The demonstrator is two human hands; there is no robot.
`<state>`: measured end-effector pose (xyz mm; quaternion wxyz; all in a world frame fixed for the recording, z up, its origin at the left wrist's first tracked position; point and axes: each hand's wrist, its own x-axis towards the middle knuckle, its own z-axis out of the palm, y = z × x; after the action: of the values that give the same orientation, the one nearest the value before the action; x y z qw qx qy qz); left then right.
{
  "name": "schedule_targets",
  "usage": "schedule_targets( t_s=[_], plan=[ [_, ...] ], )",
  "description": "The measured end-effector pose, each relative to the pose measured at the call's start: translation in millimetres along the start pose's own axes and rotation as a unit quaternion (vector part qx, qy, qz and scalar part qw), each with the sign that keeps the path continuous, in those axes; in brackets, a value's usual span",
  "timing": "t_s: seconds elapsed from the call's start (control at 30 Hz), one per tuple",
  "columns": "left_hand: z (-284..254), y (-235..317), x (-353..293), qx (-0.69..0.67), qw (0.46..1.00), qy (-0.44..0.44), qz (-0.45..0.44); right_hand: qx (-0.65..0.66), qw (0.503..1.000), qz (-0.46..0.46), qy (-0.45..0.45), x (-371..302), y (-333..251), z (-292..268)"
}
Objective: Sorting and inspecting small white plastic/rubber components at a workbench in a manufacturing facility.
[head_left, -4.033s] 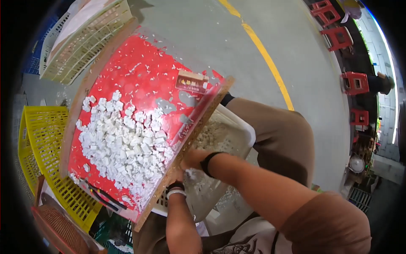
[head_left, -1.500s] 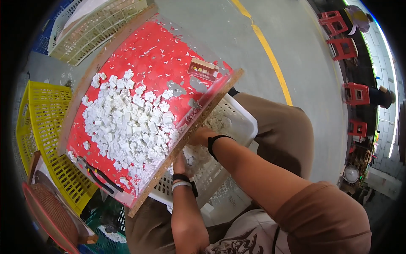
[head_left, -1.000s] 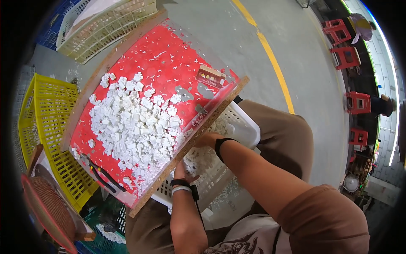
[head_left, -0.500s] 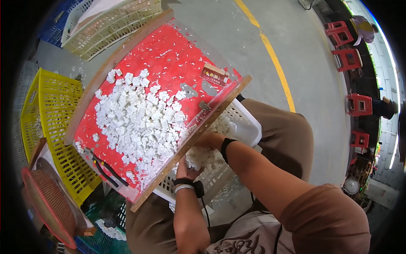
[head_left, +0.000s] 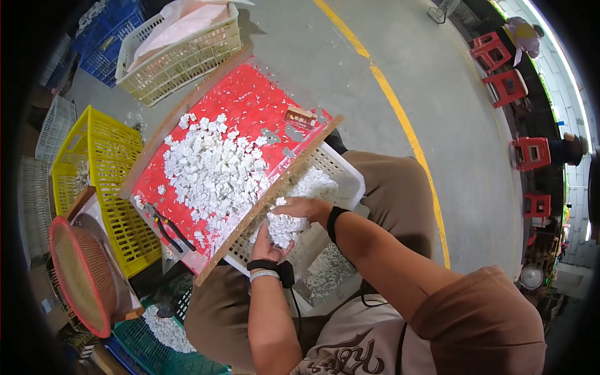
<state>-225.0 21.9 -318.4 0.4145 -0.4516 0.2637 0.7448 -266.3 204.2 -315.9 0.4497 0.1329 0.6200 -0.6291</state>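
A heap of small white plastic-looking pieces is cupped between my two hands, above a white perforated basket held between my legs. My left hand supports the heap from below, fingers curled around its near side. From the right, my right hand closes over the top of it. More white bits lie inside the basket. Just beyond, a tilted red work board with wooden edges bears a large pile of similar white pieces. Black-and-yellow-handled pliers rest at the board's left corner.
Left of the board stand a yellow crate, a red-rimmed sieve and a green crate with white pieces. A cream crate stands beyond. Red stools and another person are far right.
My hands have come up out of the basket, raising a cupped heap of white pieces into view. The whole view has shifted a little, with the board now appearing smaller.
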Motion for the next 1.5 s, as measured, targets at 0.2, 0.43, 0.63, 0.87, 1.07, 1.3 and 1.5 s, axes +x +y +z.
schedule_targets(
  t_s=[0.2, 0.43, 0.63, 0.87, 1.07, 1.3, 1.5],
  plan=[
    [16, -5, -49, 0.031, 0.999, 0.014, 0.024, -0.038, 0.999, 0.014, -0.001, -47, -29, 20],
    [34, -10, -95, 0.034, 0.998, -0.046, 0.041, -0.128, 0.989, 0.065, 0.042, -74, -57, 28],
    [69, -7, -150, 0.043, 0.994, -0.038, 0.094, -0.202, 0.979, -0.011, 0.006, -57, -78, 17],
    [103, 51, -185, 0.026, 0.986, -0.028, 0.165, -0.263, 0.958, 0.056, 0.098, -79, -181, 36],
    [113, 129, -181, 0.022, 0.975, -0.016, 0.221, -0.235, 0.968, 0.042, 0.075, -75, -264, 49],
    [104, 168, -115, 0.295, 0.82, 0.121, 0.475, -0.183, 0.956, -0.184, 0.14, 22, -244, 6],
    [82, 170, -73, 0.374, 0.737, 0.152, 0.543, -0.088, 0.97, -0.209, 0.088, 54, -237, -11]
  ],
)
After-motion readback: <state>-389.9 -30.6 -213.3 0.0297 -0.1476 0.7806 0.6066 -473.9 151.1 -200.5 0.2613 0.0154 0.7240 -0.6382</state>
